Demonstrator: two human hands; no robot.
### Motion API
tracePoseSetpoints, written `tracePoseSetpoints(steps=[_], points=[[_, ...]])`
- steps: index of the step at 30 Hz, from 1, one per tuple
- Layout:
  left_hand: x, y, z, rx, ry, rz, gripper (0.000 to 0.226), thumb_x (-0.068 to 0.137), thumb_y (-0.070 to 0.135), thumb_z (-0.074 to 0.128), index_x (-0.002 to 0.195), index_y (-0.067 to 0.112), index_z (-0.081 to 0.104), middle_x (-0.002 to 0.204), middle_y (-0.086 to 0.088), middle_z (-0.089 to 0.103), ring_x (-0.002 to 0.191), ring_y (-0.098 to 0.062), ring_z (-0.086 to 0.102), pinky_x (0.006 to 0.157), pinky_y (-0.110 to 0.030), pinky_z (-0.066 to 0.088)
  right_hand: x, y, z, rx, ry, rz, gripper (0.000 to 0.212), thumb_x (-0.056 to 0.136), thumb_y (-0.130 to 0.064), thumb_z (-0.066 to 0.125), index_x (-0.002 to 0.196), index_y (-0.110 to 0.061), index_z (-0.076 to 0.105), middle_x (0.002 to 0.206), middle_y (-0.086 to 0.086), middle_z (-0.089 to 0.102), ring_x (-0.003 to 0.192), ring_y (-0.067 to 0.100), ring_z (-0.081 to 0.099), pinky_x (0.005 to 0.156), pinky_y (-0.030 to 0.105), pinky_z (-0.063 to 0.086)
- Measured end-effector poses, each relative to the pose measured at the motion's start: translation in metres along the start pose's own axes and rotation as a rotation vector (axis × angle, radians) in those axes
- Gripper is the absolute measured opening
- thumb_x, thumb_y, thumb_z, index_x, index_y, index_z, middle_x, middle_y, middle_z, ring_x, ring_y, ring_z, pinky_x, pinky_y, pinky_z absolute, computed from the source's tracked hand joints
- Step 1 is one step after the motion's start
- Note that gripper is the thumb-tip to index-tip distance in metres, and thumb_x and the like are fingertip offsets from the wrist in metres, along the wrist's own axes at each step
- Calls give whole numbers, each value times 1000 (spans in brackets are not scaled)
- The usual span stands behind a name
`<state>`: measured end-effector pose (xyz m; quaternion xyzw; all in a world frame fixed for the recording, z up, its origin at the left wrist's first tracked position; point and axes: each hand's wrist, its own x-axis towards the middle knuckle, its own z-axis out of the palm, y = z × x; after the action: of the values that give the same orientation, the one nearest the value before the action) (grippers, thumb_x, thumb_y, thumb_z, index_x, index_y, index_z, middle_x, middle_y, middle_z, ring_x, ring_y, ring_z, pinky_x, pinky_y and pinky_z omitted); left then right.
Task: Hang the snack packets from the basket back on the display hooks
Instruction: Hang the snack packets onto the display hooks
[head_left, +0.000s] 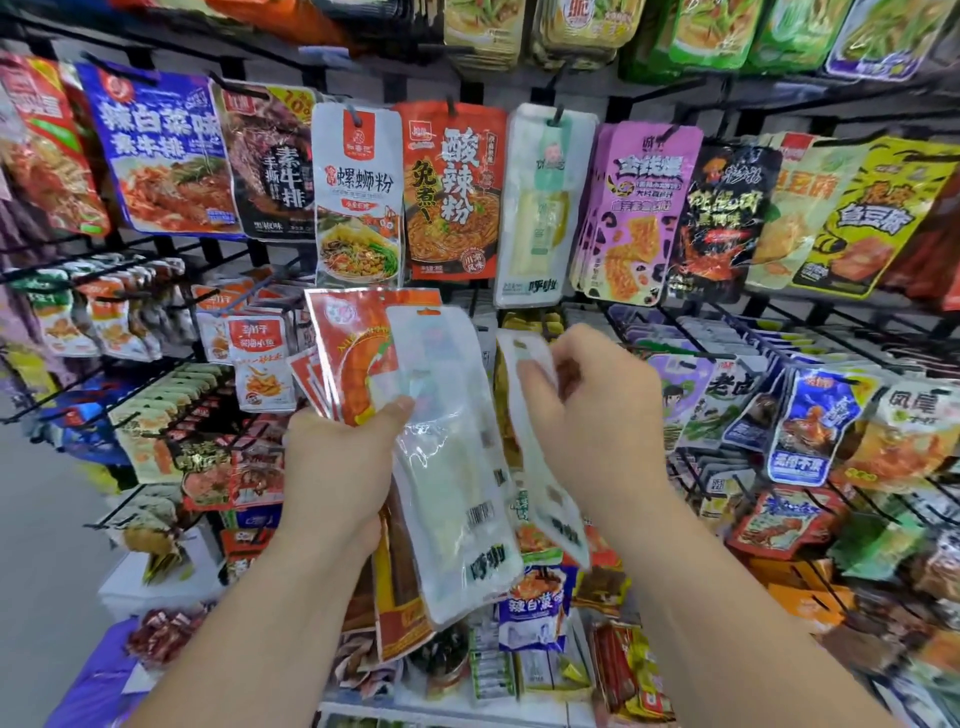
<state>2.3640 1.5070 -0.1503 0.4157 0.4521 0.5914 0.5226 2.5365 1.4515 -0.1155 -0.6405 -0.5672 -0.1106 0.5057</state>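
Observation:
My left hand (337, 457) grips a fanned stack of packets: a white translucent packet (452, 467) in front, a red-orange packet (353, 353) behind it, and more below. My right hand (597, 410) pinches a second white packet (540, 467) by its upper part, just right of the stack. Both hands are held in front of the display rack. Straight above, a matching white packet (540, 208) hangs on a black hook (558, 114) in the upper row. The basket is not visible.
Black wire hooks hold rows of snack packets all around: a blue packet (161, 150) at upper left, an orange noodle packet (452, 192), purple packets (634, 213) to the right. Lower hooks stick out toward me on both sides. Grey floor (41, 519) lies to the left.

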Motion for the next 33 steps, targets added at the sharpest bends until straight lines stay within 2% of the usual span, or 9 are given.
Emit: tracePoseSetpoints(steps=[2, 7, 11, 16, 19, 21, 25, 29, 33], points=[[-5, 2, 4, -29, -27, -18, 27, 88, 8, 81, 92, -15, 68, 79, -14, 69, 67, -27, 67, 65, -39, 60, -14, -5, 16, 124, -125, 44, 34, 88, -23, 79, 65, -26, 53, 57, -14, 49, 57, 5, 48, 56, 22, 35], [-17, 7, 8, -37, -76, -30, 5, 89, 0, 77, 89, 5, 77, 73, -3, 78, 60, -16, 74, 49, -24, 55, -35, 4, 29, 318, -205, 31, 36, 87, -55, 65, 72, -23, 72, 65, -10, 61, 67, 6, 58, 61, 22, 45], [-14, 8, 6, -71, -73, -59, 6, 88, 3, 80, 90, -1, 77, 81, -12, 79, 65, -25, 75, 58, -33, 61, -35, 14, 26, 290, -225, -49, 14, 90, -23, 78, 103, -19, 78, 92, -13, 63, 86, 2, 60, 75, 13, 45], [-15, 15, 10, -89, -79, -79, 3, 89, 2, 78, 91, 1, 76, 84, -9, 80, 70, -24, 77, 62, -34, 63, -21, 17, 14, 107, -282, 273, 69, 70, -68, 79, 129, -42, 55, 117, -22, 53, 108, -2, 52, 91, 17, 44], [-10, 16, 11, -79, -75, -63, 9, 87, 3, 80, 96, 2, 77, 95, -13, 80, 89, -33, 78, 86, -47, 62, -15, 22, 10, 118, -338, 379, 35, 79, -68, 73, 96, -39, 63, 89, -20, 65, 78, -8, 59, 62, 11, 41], [-7, 16, 11, -76, -69, -61, 12, 87, 5, 81, 95, -1, 77, 102, -21, 78, 89, -32, 75, 93, -53, 60, -8, 26, 9, 93, -302, 353, 37, 82, -63, 73, 80, -28, 62, 71, -10, 61, 64, 0, 56, 51, 19, 37], [4, 13, 6, -45, -35, -62, 28, 85, 14, 85, 99, -7, 73, 107, -29, 73, 92, -38, 73, 98, -58, 55, 18, 29, -1, 81, -206, 340, 44, 89, -50, 74, 75, -16, 51, 65, -3, 46, 57, 13, 41, 53, 33, 29], [15, 13, 5, -83, -8, -76, 23, 87, 13, 83, 99, -5, 74, 99, -22, 76, 96, -41, 72, 94, -46, 55, 58, 24, -13, 207, -42, 285, 44, 93, -47, 72, 73, -14, 49, 66, -1, 46, 54, 12, 38, 53, 30, 32], [19, 19, 8, -101, -10, -73, 17, 88, 10, 81, 101, 0, 75, 105, -20, 77, 100, -41, 72, 102, -60, 53, 105, 4, -17, 291, 130, 229, 55, 93, -49, 70, 71, -5, 46, 67, 3, 41, 60, 17, 34, 57, 34, 28]])
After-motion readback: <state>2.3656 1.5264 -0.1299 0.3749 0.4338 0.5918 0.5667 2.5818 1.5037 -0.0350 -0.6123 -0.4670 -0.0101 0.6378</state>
